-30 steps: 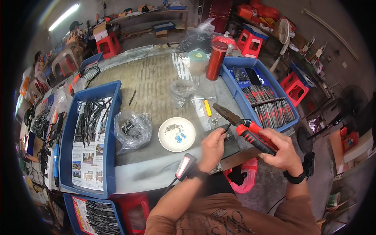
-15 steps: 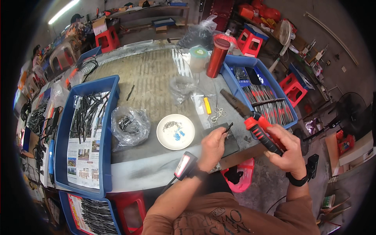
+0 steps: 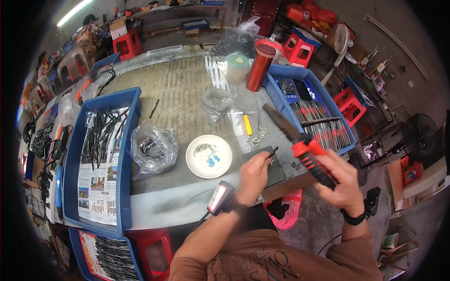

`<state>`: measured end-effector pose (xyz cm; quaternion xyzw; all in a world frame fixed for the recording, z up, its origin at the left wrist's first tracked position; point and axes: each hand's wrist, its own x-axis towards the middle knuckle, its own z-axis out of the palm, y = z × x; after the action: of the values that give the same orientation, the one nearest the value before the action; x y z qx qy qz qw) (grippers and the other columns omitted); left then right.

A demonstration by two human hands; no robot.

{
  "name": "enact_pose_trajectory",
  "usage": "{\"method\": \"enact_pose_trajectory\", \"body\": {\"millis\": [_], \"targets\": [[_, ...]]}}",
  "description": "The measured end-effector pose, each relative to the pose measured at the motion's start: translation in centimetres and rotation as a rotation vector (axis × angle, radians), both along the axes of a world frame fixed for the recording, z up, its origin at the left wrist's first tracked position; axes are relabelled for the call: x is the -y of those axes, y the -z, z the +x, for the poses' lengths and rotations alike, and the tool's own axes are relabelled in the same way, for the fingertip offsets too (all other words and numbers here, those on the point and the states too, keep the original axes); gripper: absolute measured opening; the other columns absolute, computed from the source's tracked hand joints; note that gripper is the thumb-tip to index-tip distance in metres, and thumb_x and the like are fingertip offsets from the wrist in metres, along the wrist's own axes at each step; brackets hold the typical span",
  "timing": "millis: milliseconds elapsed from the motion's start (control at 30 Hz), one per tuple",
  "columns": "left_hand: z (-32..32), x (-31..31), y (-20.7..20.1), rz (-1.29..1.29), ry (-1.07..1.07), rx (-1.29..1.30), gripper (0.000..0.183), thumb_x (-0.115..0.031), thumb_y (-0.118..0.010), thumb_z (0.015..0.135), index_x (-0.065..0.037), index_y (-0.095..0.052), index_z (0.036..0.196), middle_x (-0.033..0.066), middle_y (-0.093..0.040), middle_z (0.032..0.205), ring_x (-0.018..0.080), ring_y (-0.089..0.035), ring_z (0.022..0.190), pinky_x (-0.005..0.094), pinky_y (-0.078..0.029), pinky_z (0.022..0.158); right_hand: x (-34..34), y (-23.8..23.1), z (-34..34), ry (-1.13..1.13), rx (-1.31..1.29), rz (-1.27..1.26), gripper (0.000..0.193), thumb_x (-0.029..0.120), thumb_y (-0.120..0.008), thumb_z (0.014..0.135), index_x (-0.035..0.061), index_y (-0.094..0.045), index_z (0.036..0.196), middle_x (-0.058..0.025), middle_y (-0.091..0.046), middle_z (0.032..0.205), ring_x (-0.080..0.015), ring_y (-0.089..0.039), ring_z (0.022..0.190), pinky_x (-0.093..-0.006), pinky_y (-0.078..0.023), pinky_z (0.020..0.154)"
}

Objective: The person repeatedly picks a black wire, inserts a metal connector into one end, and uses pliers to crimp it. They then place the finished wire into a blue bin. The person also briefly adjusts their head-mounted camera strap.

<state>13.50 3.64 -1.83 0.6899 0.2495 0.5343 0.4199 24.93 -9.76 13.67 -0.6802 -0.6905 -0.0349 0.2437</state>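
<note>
The left forearm (image 3: 213,232) slanted up and rightward from the lower edge to the left hand (image 3: 254,178), whose fingers (image 3: 259,161) were curled in, tips pinched toward the upper right. The right forearm (image 3: 355,229) stood nearly upright above a bent elbow, and the right hand (image 3: 341,182), slightly blurred, was closed in a grip, angled leftward. The two hands stayed apart from each other.

A workshop — pliers (image 3: 302,152) over the desk (image 3: 173,100), a blue tray (image 3: 287,73) of slim parts (image 3: 330,133) on it, red stools (image 3: 127,44) and probably a worker (image 3: 88,31) beyond it.
</note>
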Motion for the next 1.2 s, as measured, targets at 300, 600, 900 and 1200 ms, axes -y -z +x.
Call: {"method": "enact_pose_trajectory", "body": {"millis": [300, 600, 900, 1200], "targets": [[0.0, 0.0, 0.0, 0.055, -0.012, 0.041, 0.017, 0.000, -0.062, 0.074, -0.001, -0.058, 0.091, 0.0175, -0.061, 0.083, 0.0334, -0.061, 0.073, 0.0357, -0.049, 0.061, 0.3, 0.0, 0.3, 0.052, -0.019, 0.109, 0.054, 0.007, -0.069, 0.055, 0.0040, -0.057, 0.107, -0.0215, -0.057, 0.104, -0.0365, -0.059, 0.088, -0.0367, -0.049, 0.076], [-0.1, 0.1, -0.1, 0.087, -0.020, 0.039, 0.017, 0.001, -0.062, 0.075, -0.001, -0.059, 0.092, 0.0171, -0.062, 0.084, 0.0320, -0.062, 0.073, 0.0344, -0.049, 0.062, 0.1, 1.7, 0.1, 0.023, -0.197, 0.077, 0.050, 0.007, -0.066, 0.058, 0.0027, -0.055, 0.107, -0.0192, -0.057, 0.096, -0.0347, -0.059, 0.084, -0.0363, -0.048, 0.072], [-0.3, 0.3, -0.2, -0.127, 0.042, -0.017, 0.016, -0.002, -0.061, 0.077, 0.000, -0.061, 0.092, 0.0134, -0.062, 0.077, 0.0191, -0.061, 0.067, 0.0277, -0.048, 0.063, 0.1, 3.9, 0.8, 0.119, -0.350, 0.010, 0.045, 0.007, -0.065, 0.063, -0.0002, -0.054, 0.106, -0.0175, -0.058, 0.102, -0.0311, -0.059, 0.090, -0.0331, -0.047, 0.078], [-2.8, 0.5, 0.1, -0.365, 0.072, 0.089, 0.014, -0.003, -0.059, 0.083, 0.003, -0.059, 0.095, -0.0007, -0.059, 0.077, 0.0037, -0.051, 0.066, 0.0182, -0.042, 0.058, -2.6, 11.5, 3.3, 0.321, -0.415, 0.002, 0.047, 0.012, -0.065, 0.065, -0.0030, -0.053, 0.108, -0.0183, -0.060, 0.099, -0.0259, -0.060, 0.092, -0.0324, -0.045, 0.080]]}}
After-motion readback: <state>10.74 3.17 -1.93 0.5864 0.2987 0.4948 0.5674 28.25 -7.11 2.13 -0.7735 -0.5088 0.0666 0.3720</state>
